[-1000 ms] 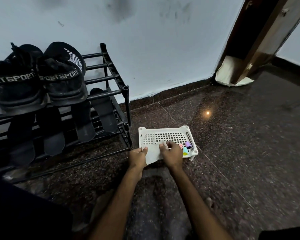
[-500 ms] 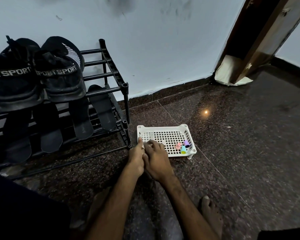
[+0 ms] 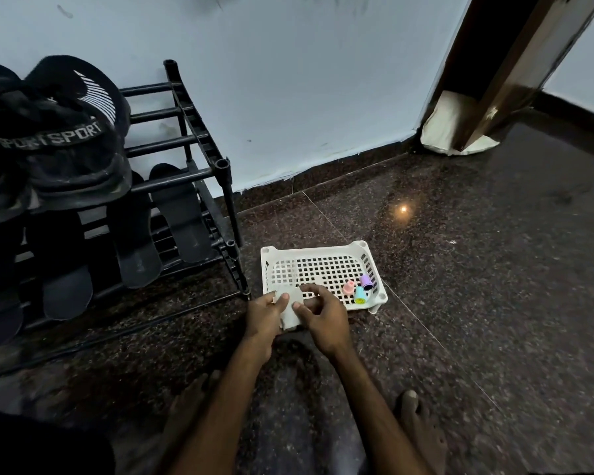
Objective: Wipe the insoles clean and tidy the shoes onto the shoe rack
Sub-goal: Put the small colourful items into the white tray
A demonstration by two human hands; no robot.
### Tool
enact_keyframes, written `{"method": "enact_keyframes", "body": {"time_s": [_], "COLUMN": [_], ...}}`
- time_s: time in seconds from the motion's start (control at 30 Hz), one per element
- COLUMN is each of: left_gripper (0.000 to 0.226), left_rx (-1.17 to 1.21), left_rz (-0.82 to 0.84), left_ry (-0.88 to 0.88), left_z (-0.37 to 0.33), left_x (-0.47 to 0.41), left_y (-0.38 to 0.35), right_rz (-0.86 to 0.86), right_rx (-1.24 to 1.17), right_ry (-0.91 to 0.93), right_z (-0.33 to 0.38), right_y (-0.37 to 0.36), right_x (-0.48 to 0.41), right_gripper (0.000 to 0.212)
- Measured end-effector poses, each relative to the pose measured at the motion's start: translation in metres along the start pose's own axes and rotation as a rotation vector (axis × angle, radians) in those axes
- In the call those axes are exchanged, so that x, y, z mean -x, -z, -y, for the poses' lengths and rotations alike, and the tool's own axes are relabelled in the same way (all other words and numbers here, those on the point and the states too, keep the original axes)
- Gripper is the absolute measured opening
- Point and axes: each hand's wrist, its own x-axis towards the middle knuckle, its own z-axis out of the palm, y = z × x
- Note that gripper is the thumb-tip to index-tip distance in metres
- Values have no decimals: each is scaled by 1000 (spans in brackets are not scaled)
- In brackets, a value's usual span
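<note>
While left hand and right hand pinch it, thumbs against curled fingers, beside the white tray: one pale wipe, presumably mid-fold for stowing.

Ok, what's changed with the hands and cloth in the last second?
The white cloth, earlier spread over the near edge of the basket, is now folded small, pinched between left hand and right hand. The shoes, insoles, rack and coloured rolls stayed put.
</note>
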Motion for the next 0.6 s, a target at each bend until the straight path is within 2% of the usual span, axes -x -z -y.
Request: {"method": "enact_keyframes", "body": {"time_s": [0.13,0.2,0.33,0.47,0.53,0.6], "left_gripper": [20,20,29,44,48,50], "left_rx": [-15,-72,-569,-952,-1027,-1051], "left_rz": [-62,-100,-288,-296,-296,-301], "left_ry": [-18,-88,-377,-356,-362,-374], "left_z": [-2,-1,13,21,24,25], "left_x": [-19,-31,-49,-47,-48,-49], "left_y": [1,1,4,0,1,0], "right_rz": [-74,-104,-99,-45,0,62], "right_rx": [-16,45,200,288,386,597], "right_ry": [-35,-21,22,7,-8,25], "right_z": [-4,-5,-3,-1,-4,-6], "right_y": [-6,-7,-14,-33,-43,-50], "right_x": [-21,-41,-86,-113,-118,-120], "right_gripper": [22,17,17,21,22,25]}}
